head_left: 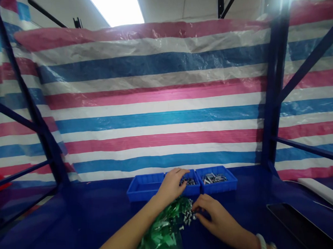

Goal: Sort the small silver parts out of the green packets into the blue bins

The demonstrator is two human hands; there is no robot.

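Note:
My left hand [171, 185] is over the middle blue bin [197, 190], its thumb and fingers curved and apart above the small dark metal fasteners inside. I see nothing held in it. My right hand [213, 213] reaches a loose pile of small silver screws [187, 217] on the blue tabletop, thumb and forefinger parted beside them. Under my left forearm lies a clear bag of green strips [162, 233], partly hidden by the arm. The screws lie against the bag's right edge.
On the left stands a blue bin [145, 193] with nothing visible inside; the right blue bin [219, 187] holds silver metal pieces. A black phone [299, 225] and a white power strip [325, 193] lie at the right. Blue posts [276, 95] and a striped sheet [160, 117] enclose the table.

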